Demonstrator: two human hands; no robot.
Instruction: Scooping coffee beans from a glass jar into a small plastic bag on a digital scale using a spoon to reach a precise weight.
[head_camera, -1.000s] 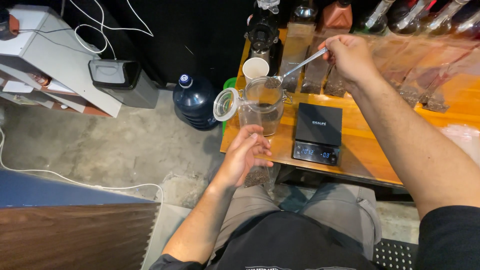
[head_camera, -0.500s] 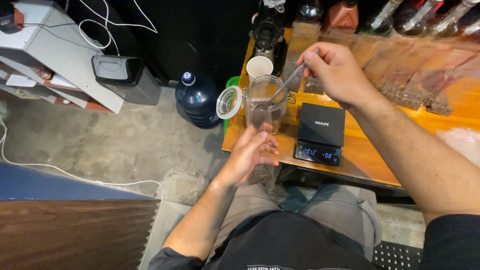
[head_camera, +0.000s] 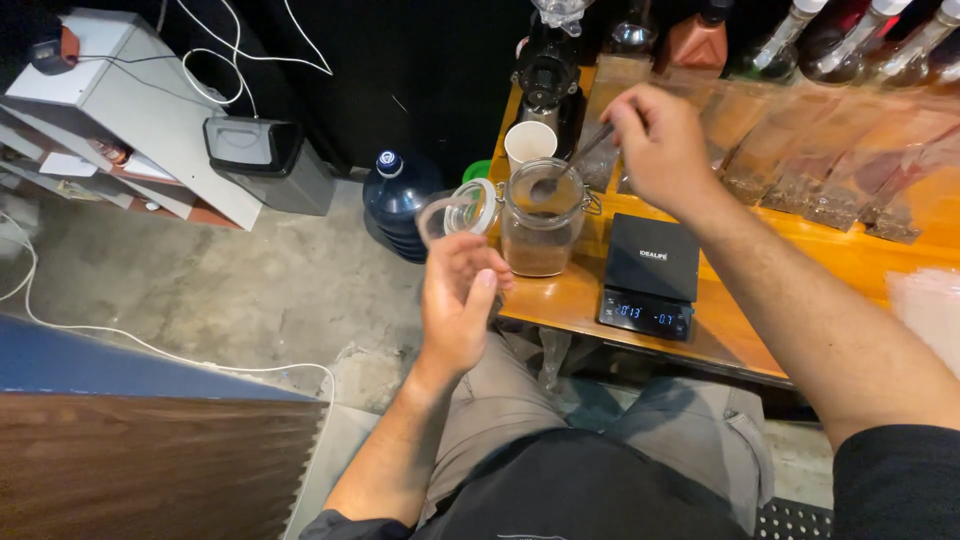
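Our right hand (head_camera: 655, 150) pinches a spoon (head_camera: 565, 170) whose bowl sits inside the open glass jar (head_camera: 540, 225) near the table's (head_camera: 800, 250) front left corner. Our left hand (head_camera: 458, 300) is loosely curled just beside the jar; whether it holds anything we cannot tell.

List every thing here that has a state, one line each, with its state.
glass jar: open, partly filled with brown grounds
hinged lid: swung aside
spoon: bowl inside the jar mouth
digital scale: on, platform bare
paper cup: upright
water jug: capped
right hand: holding the spoon
left hand: loosely curled, holding nothing visible
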